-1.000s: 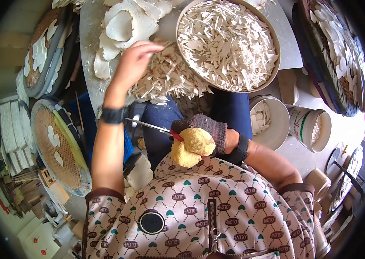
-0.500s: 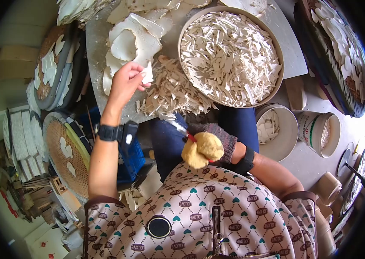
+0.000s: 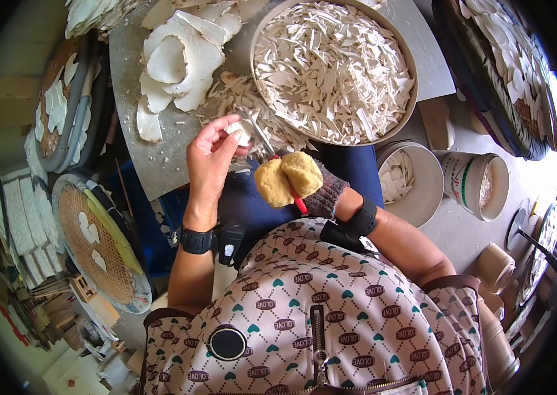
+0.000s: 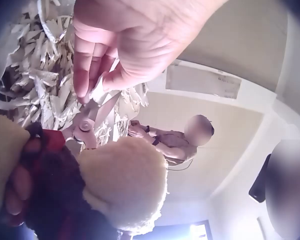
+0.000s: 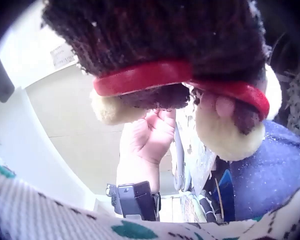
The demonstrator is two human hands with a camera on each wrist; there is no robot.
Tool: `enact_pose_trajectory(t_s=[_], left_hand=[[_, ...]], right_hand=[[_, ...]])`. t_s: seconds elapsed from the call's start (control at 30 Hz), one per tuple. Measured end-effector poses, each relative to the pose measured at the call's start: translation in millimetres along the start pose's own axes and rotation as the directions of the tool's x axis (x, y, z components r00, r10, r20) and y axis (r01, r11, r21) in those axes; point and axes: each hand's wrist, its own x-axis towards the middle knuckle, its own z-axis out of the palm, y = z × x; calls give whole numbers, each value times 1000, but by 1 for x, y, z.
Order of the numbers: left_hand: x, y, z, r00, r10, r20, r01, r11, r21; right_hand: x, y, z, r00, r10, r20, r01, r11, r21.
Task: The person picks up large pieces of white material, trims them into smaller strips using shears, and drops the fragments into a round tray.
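Observation:
My bare left hand (image 3: 209, 161) pinches a small white piece (image 3: 241, 133) between thumb and fingers. My right hand (image 5: 155, 40), in a dark knitted glove, grips scissors with red handles (image 5: 140, 77) wrapped in yellow padding (image 3: 288, 179). In the left wrist view the scissors' pivot (image 4: 86, 125) lies just below the white piece, with the blades reaching up to it. Behind the blades is a heap of offcuts (image 3: 232, 95) at the table's near edge. Most of my right fingers are hidden by glove and padding.
A round tray (image 3: 412, 99) of white chips stands on the grey table (image 3: 127, 99), with large white sheets (image 3: 199, 59) at its left. Two buckets (image 3: 423, 204) (image 3: 497, 204) stand at the right. Woven racks (image 3: 71, 230) flank the table. Another person (image 4: 182, 140) sits farther off.
My left hand has come down from the sheets toward my lap with the white piece. My right hand has raised the scissors up to it.

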Motion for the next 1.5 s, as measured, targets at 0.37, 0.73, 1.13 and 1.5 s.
enact_pose_trajectory(t_s=[0.37,0.73,1.13,1.5], left_hand=[[10,-18,9,968,-109,-224,33,948,-317],[11,-13,7,987,-91,-133,66,982,-180],[19,-23,9,973,-78,-216,47,989,-143],[-44,11,-116,940,-102,-326,166,970,176]], right_hand=[[-2,2,-4,989,-85,-118,-30,674,-738],[-5,9,-15,982,-123,-146,-35,637,-770],[-8,3,-17,990,-143,-4,49,365,-930],[-14,5,-15,987,-59,-148,-98,509,-855]])
